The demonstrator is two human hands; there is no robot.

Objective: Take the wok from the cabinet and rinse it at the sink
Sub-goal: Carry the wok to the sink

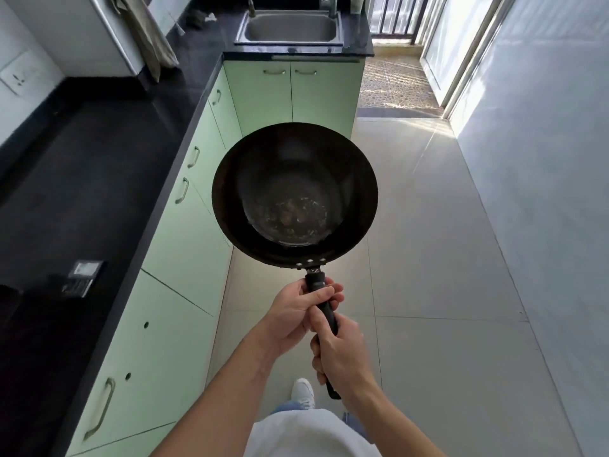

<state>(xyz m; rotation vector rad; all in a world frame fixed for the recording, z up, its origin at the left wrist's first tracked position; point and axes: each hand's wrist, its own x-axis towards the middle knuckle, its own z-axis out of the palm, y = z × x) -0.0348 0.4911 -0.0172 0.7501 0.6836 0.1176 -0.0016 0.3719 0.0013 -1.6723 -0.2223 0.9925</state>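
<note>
Wok: round black metal wok (295, 192), held over the grey tiled floor (445, 258), pale residue in its bottom.
Left hand: left hand (293, 319) grips the long black handle (326, 311) near the bowl.
Right hand: right hand (342, 357) grips farther back.
Sink: stainless steel sink (290, 44) in the black countertop (82, 192), well ahead.
Cabinets: pale green cabinet doors (184, 245), shut.

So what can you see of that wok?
The wok is round, deep and dark, metal by its look, with pale specks on its flat bottom. Three rivets join it to a long black handle. It is held in the air, bowl up, over the floor. The left hand and right hand both grip the handle.
</note>
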